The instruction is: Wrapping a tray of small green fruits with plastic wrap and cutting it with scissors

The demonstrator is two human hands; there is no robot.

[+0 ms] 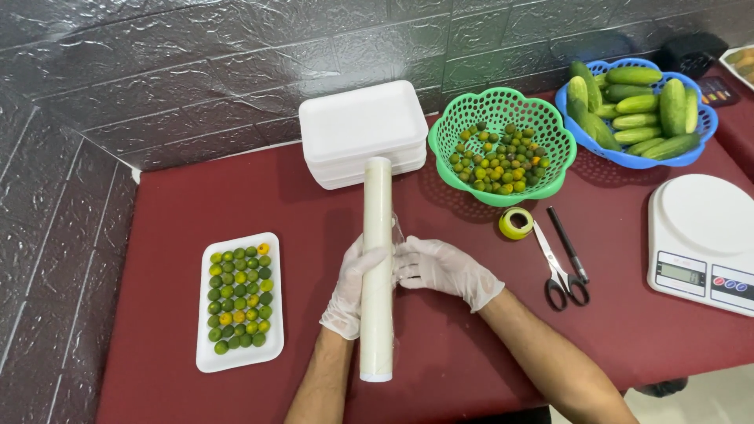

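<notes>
On the red table (196, 196), both hands' fingers (369, 263) clasp the film roll (377, 204) between them.

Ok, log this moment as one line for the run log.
left hand: gripping film roll | right hand: at film edge beside roll | filled lime tray: left of roll | scissors: right, untouched

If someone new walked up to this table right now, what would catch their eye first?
Probably the long roll of cling film lying mid-table, gripped by the gloved left hand and right hand. Next, the white tray of small limes at the left, then the green basket and the blue basket of cucumbers at the back right.
</notes>
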